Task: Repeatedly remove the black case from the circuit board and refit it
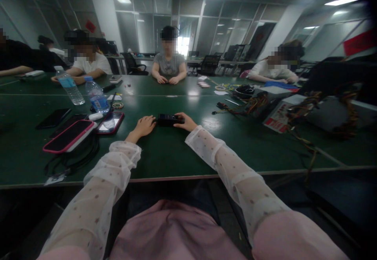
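**Right hand (184, 122) pinches the box (166, 119) at its right end**

Thumb and fingers straddle that end; the left hand (145, 126) lies palm down, fingers loosely extended, holding nothing, tips just beside the box's other end; whether they touch, I cannot tell. The box rests on the table (165, 158) between both hands. It looks stiff, light enough for one hand, perhaps slick and easily hurt by a drop; its short ends seem the surest hold. Left of the box lies a phone (110, 123); right of it, wires (252, 105).
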`<state>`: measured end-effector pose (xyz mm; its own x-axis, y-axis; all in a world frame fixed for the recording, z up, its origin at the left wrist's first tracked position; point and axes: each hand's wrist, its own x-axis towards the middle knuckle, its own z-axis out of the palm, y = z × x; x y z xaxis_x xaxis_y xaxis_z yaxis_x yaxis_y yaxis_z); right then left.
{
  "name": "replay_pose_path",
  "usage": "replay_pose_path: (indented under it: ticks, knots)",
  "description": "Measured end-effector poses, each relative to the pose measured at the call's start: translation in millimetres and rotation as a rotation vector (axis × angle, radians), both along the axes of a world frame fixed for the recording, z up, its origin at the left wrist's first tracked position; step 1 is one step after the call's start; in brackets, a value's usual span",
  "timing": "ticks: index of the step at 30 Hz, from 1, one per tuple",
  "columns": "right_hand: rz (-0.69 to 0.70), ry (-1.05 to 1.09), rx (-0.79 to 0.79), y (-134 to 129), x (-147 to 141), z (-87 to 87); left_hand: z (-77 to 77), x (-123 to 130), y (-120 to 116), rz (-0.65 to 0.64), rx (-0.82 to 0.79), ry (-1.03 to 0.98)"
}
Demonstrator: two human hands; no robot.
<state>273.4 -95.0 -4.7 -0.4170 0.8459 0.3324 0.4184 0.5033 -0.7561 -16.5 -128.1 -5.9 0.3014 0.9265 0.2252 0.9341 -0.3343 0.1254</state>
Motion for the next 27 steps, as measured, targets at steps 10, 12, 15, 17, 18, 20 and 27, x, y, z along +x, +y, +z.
replay_pose_path:
  ticks: [10, 12, 15, 17, 18, 20, 27]
  knots:
    - [-0.021, -0.075, 0.031, 5.0, 1.9, -4.6, 1.3, 1.7, -0.6, 0.011, -0.009, -0.011]
    - [-0.015, -0.056, 0.026, 4.0, 1.4, -3.8, 2.0, 1.7, -1.0, 0.006, -0.014, -0.012]
    - [-0.005, -0.024, 0.011, 1.8, 0.7, -1.6, 2.1, 1.6, -1.2, 0.010, -0.017, -0.010]
    - [0.002, -0.015, 0.003, 1.0, 0.8, -0.5, 1.7, 1.5, -1.0, 0.009, -0.012, -0.012]
    - [0.006, -0.011, 0.002, 0.8, 1.0, -0.4, 1.4, 1.4, -0.8, 0.007, -0.010, -0.012]
    - [0.015, -0.003, 0.003, 1.1, 1.5, -0.6, 0.8, 1.1, -0.6, 0.006, -0.009, -0.013]
    - [0.002, 0.016, -0.015, 0.5, 1.7, 0.9, 1.3, 1.6, -2.5, 0.004, 0.001, -0.008]
